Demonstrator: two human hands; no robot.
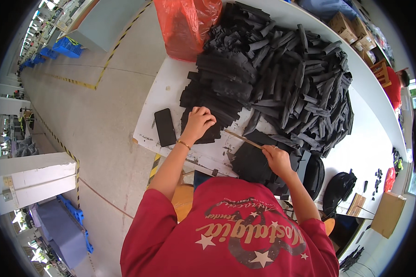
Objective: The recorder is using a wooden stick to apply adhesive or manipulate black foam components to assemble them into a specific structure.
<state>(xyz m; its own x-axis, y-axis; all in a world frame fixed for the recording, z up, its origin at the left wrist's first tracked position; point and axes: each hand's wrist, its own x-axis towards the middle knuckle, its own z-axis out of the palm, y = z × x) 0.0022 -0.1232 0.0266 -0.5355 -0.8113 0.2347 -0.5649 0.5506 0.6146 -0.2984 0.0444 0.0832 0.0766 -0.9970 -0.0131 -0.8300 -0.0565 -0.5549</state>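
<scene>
Left hand [198, 122] curled on black strips [208, 99] — fingertips hidden, right hand [276, 158] pinching thin stick [243, 139]

Your left hand [198, 122] rests on the stack of flat pieces [208, 99] at the table's [171, 83] left end, and your right hand [277, 159] grips a thin stick [243, 139] that slants between your hands. Under your right hand lies a sheet [252, 164]. A phone [165, 127] lies just left of the stack, near the table edge. Behind the stack rises the big pile of rolled pieces [296, 78], spreading right. A bag [185, 25] stands at the far left corner, touching the pile. Boxes [356, 34] sit far behind, to the right.
</scene>
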